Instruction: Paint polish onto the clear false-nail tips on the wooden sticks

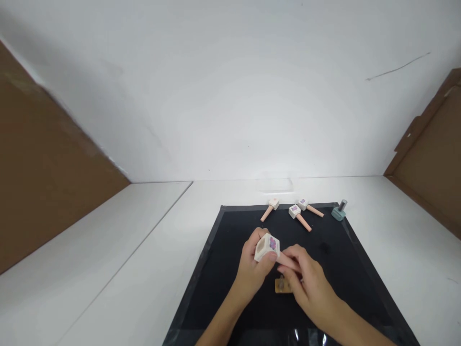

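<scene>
Both hands are on a white, square-bodied nail polish bottle point(267, 247) with a purple flower on its side and a long pink cap. It is tilted, so its underside faces up toward me. My left hand point(254, 264) wraps the white body, thumb on the near side. My right hand point(306, 276) pinches the pink cap, its fingers closed around it. Partly hidden under my right hand, a small yellow-brown block point(283, 285) with a greyish piece on it lies on the black mat point(216, 283).
Toward the mat's far edge lie similar white bottles: one at left point(273, 203), one in the middle point(294, 211) and one behind it point(303, 204). A teal bottle with a silver cap point(338, 212) is at the far right corner. Brown panels point(46, 168) flank the white table.
</scene>
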`<action>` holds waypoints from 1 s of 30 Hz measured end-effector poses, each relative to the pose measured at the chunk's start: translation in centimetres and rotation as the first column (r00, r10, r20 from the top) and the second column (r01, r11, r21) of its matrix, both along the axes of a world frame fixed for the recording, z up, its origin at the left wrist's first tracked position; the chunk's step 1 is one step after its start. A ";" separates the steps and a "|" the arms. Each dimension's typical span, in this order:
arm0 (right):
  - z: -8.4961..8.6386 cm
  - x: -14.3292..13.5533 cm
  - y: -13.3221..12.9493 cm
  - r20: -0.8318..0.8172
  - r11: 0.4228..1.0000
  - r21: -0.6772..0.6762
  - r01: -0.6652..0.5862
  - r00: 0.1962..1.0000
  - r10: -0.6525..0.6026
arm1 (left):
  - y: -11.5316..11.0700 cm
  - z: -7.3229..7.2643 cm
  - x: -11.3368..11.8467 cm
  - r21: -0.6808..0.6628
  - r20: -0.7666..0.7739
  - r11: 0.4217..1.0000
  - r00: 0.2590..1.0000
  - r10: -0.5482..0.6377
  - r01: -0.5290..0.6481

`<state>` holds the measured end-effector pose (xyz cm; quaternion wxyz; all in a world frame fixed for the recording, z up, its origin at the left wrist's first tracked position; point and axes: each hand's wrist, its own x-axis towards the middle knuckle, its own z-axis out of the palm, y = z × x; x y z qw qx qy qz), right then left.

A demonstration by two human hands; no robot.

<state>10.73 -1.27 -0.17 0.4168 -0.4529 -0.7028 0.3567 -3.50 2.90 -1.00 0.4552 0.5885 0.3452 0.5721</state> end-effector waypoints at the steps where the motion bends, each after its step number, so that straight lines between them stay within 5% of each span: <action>1: 0.0 0.1 -0.1 0.016 1.000 0.007 -0.012 1.000 0.012 | 0.0 0.0 0.0 0.011 0.005 1.000 1.000 -0.017 0.017; 5: 0.2 -0.2 -0.3 -0.248 0.962 -0.239 -0.136 0.966 0.075 | -0.1 0.1 -0.5 0.076 0.017 0.985 0.988 -0.153 0.152; 8: 0.5 -0.7 -0.2 -0.582 0.790 -0.486 -0.375 0.813 0.028 | 0.0 0.3 -0.8 0.078 0.015 0.969 0.971 -0.237 0.235; 10: 0.5 -1.0 -0.2 -0.651 0.737 -0.528 -0.423 0.759 -0.030 | -0.1 0.4 -0.6 0.060 0.029 0.977 0.978 -0.205 0.203; 12: 0.4 -1.1 -0.2 -0.575 0.823 -0.481 -0.301 0.817 -0.038 | -0.1 0.4 -0.1 0.032 0.039 0.993 0.992 -0.117 0.116; 15: 0.3 -0.8 -0.2 -0.250 0.977 -0.211 -0.032 0.968 -0.022 | -0.3 0.8 0.5 -0.030 -0.028 0.999 0.999 0.021 -0.022; 17: 0.5 -0.4 -0.1 -0.034 0.998 -0.054 0.018 0.999 -0.020 | -0.3 1.2 0.7 -0.062 -0.096 0.994 0.992 0.083 -0.089; 20: 1.2 0.5 0.1 0.096 0.998 -0.052 -0.034 0.995 0.039 | -0.3 1.5 0.6 -0.089 -0.136 0.991 0.987 0.085 -0.098; 23: 1.7 1.2 0.3 -0.054 0.964 -0.223 -0.146 0.989 0.137 | -0.4 1.4 0.5 -0.038 -0.086 0.999 0.995 -0.040 0.037; 27: 1.3 0.7 0.2 -0.522 0.807 -0.452 -0.379 0.846 0.105 | -0.4 0.5 0.6 0.036 0.000 0.993 0.994 -0.109 0.109; 28: 1.1 0.4 0.1 -0.563 0.800 -0.464 -0.381 0.824 0.065 | -0.4 0.2 0.6 0.030 0.012 0.996 0.996 -0.089 0.089; 30: 0.6 -0.1 -0.1 -0.495 0.874 -0.409 -0.262 0.868 0.028 | -0.4 -0.3 0.8 0.009 0.034 0.999 0.999 -0.031 0.031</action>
